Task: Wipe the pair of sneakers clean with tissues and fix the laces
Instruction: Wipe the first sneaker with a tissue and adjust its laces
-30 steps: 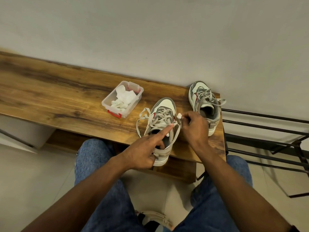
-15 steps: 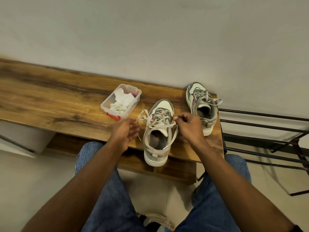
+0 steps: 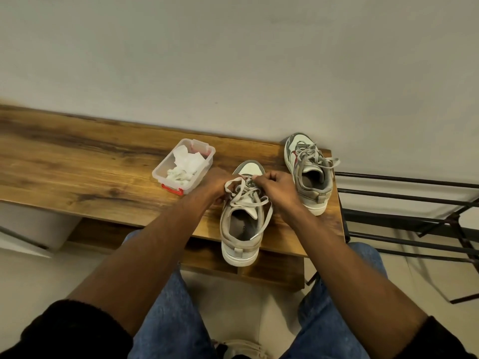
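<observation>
On the right end of the wooden desk [image 3: 77,172]: near sneaker [image 3: 242,224], heel overhanging the near edge, toe pointing at the far wall. Heel toward the sitter probably to bring the lacing within easy reach. Left hand [image 3: 213,186] and right hand [image 3: 278,187] both over the upper eyelets, each with fingers curled round a strand of the laces [image 3: 246,190]; loops crossing between them, one loose end trailing down over the open collar. Reads as tightening or the start of a knot; which, cannot tell.

Far right, near the wall: second sneaker [image 3: 308,174], apart from the first, laces lying slack and untied across its tongue. Likely parked there to wait its turn.

Left of the hands, just beside the left wrist: clear plastic box [image 3: 158,171] with a red clasp, holding crumpled white tissues [image 3: 185,164]. Close enough to grab without leaning. No tissue in either hand, so lacing judged the step under way, not wiping.

Right of the desk: black metal rack [image 3: 404,198]. Below: blue jeans [image 3: 168,320], knees on both sides.
</observation>
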